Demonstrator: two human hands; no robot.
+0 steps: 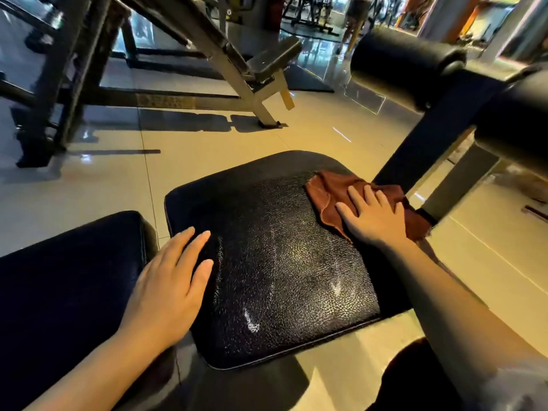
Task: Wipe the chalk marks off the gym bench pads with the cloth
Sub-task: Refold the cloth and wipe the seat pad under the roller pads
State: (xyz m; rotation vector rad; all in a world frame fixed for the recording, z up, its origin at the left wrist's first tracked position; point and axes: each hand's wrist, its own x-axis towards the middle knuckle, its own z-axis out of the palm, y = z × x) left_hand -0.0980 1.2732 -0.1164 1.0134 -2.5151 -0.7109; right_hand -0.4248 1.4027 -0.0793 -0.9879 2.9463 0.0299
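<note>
Two hands on one seat pad (267,221), both flat. Right hand (375,216) laid palm-down on rust-brown cloth (323,191), fingers straight and spread, pressing rather than clutching; judged so placed to drive the cloth across the grain under even weight. Cloth bunched at far right corner of pad, one edge folded over, partly hanging past the right rim. Left hand (169,280) open, fingers straight and together, resting across near left edge of pad and the gap to the neighbouring pad (68,277); holding nothing, judged a brace to steady the body and the pad during the stroke

Chalk marks (252,320) noted white on cracked black vinyl: one short smear near front centre, a second toward the right front, a faint dotted line running beside the left fingertips. All lying well apart from the cloth, none yet covered by it; wiping judged barely begun on this pad. Neighbouring pad dark, no marks discernible

Surroundings: roller pad (406,65) on black frame at upper right, its upright post (453,185) standing just beyond the cloth corner, likely to limit strokes toward that side. Second bench (267,60) on metal legs across pale tiled floor (222,143), well apart. Person's dark-clad knee at lower right. Left hand lying beside the dotted line, needing to shift before that strip could be wiped
</note>
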